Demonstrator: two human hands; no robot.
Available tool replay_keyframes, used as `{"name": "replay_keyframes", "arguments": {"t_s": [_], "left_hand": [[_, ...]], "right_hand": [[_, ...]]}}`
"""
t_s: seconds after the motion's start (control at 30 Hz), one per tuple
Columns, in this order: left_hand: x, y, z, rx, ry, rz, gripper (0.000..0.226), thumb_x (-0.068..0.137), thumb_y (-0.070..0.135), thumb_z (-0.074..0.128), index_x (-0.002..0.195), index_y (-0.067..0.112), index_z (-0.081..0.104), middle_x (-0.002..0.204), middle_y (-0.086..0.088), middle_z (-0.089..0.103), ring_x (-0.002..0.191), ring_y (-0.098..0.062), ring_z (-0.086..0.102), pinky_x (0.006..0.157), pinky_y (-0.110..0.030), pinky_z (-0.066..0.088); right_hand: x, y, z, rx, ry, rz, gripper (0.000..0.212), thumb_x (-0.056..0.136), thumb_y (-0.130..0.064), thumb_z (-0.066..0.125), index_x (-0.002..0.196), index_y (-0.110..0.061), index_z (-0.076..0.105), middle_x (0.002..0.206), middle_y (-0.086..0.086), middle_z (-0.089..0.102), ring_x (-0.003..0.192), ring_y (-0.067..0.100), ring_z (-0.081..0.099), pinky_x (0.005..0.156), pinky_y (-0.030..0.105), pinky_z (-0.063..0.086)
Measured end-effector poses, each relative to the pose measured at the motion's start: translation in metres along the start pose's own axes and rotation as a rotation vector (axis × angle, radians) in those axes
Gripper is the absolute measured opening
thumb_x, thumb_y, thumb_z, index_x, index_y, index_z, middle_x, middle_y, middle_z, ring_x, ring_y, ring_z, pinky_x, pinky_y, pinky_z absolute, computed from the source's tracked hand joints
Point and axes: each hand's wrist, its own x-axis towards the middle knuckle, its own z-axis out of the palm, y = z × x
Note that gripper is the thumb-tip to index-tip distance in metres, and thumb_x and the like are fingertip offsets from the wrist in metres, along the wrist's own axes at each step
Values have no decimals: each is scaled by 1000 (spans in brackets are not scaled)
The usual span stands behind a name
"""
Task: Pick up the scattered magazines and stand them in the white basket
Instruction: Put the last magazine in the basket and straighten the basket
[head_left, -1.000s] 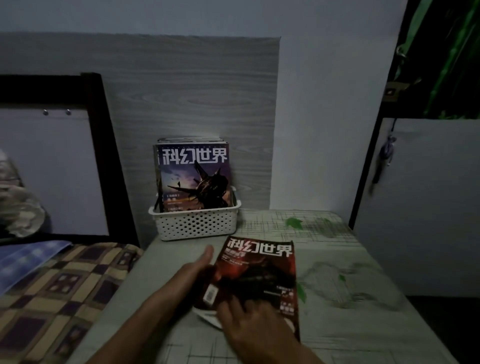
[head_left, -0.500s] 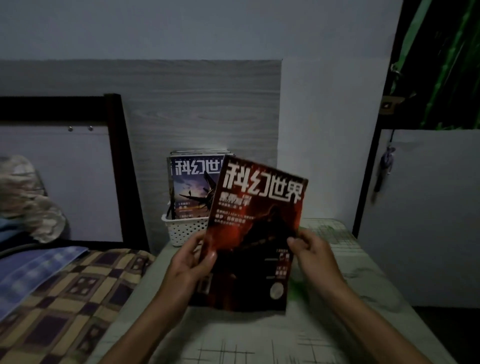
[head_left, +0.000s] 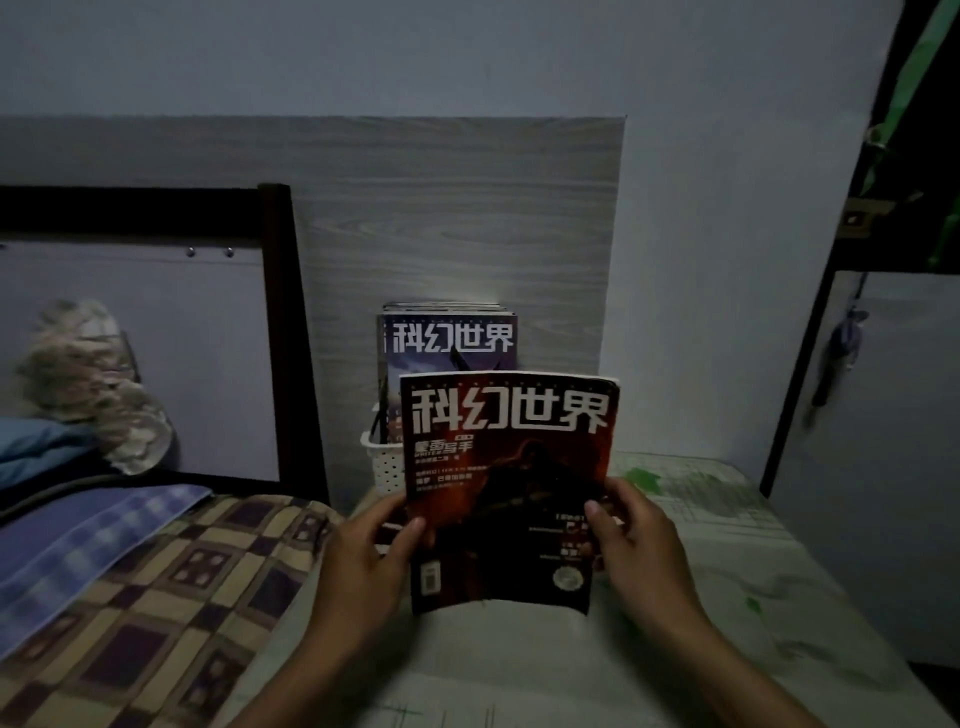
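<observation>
I hold a red-covered magazine (head_left: 511, 483) upright above the table, its cover facing me. My left hand (head_left: 363, 561) grips its lower left edge with the thumb on the cover. My right hand (head_left: 639, 551) grips the lower right edge the same way. Behind it stands the white basket (head_left: 382, 465), mostly hidden by the red magazine. Several magazines stand in the basket, the front one blue-covered (head_left: 449, 340).
The table (head_left: 727, 571) has a pale cloth with green marks and reaches the wall. A bed with a checked blanket (head_left: 156, 597) and a dark headboard post (head_left: 285, 332) lies to the left. A white cabinet (head_left: 883, 441) stands at the right.
Both hands lifted the red magazine off the table, then straightened it from a tilt to upright and moved it toward the basket.
</observation>
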Motion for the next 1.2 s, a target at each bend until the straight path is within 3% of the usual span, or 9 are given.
{"name": "replay_keyframes", "arguments": {"t_s": [0.13, 0.37, 0.6, 0.7, 0.77, 0.87, 0.97, 1.07, 1.2], "left_hand": [[27, 6, -7, 47, 49, 83, 29, 93, 15, 60, 114, 35, 61, 97, 7, 68, 88, -5, 66, 58, -10, 52], [144, 30, -32, 54, 160, 166, 23, 95, 18, 59, 117, 18, 65, 97, 0, 72, 83, -6, 69, 73, -29, 58], [188, -41, -16, 62, 164, -1, 32, 95, 16, 61, 127, 18, 62, 100, 8, 69, 95, -11, 65, 75, -24, 53], [178, -89, 2, 77, 167, -219, 54, 92, 31, 64, 142, 23, 45, 133, -1, 56, 120, -22, 52, 93, -37, 46], [172, -109, 10, -92, 136, -412, 34, 91, 41, 61, 125, 37, 61, 133, -3, 59, 110, -22, 57, 89, -40, 47], [171, -119, 18, -201, 120, -482, 24, 90, 46, 54, 74, 45, 73, 86, 6, 76, 85, -19, 66, 73, -37, 50], [174, -118, 24, -228, 188, -462, 27, 91, 38, 48, 80, 27, 70, 80, 0, 74, 84, -24, 66, 70, -38, 49], [174, -115, 32, -200, 209, -425, 28, 93, 33, 39, 84, 27, 65, 91, -6, 71, 89, -26, 64, 82, -45, 49], [172, -114, 46, -247, 234, -452, 33, 93, 38, 39, 79, 26, 65, 85, -5, 71, 82, -23, 63, 70, -38, 48]], "right_hand": [[25, -18, 6, 52, 45, -53, 17, 98, -18, 55, 103, -32, 64, 90, -10, 72, 71, 7, 70, 64, 29, 60], [133, -75, 52, 130, 93, -223, 21, 97, -20, 55, 115, -27, 63, 100, -6, 71, 83, 13, 70, 78, 46, 60], [185, -33, 108, -17, 1, -102, 24, 95, -18, 59, 118, -19, 66, 102, -3, 69, 95, 17, 65, 80, 30, 51], [176, 0, 124, -136, 61, -65, 28, 92, -20, 64, 120, -21, 60, 115, -4, 60, 101, 16, 61, 84, 32, 51], [159, 22, 133, -93, 116, -17, 44, 89, -28, 66, 130, -28, 48, 130, -7, 51, 112, 15, 55, 90, 37, 52], [147, 42, 136, 288, 23, 264, 32, 86, -40, 64, 117, -35, 54, 118, -4, 67, 101, 17, 64, 84, 40, 54], [151, 45, 137, 483, -40, 382, 16, 83, -27, 61, 96, -26, 70, 92, 1, 77, 92, 25, 71, 85, 44, 56], [152, 44, 135, 480, 21, 388, 9, 80, -17, 57, 78, -20, 66, 86, 10, 74, 82, 29, 67, 72, 41, 51], [146, 52, 121, 486, 93, 381, 12, 79, -12, 57, 77, -19, 66, 84, 14, 73, 81, 34, 65, 69, 38, 47]]}}
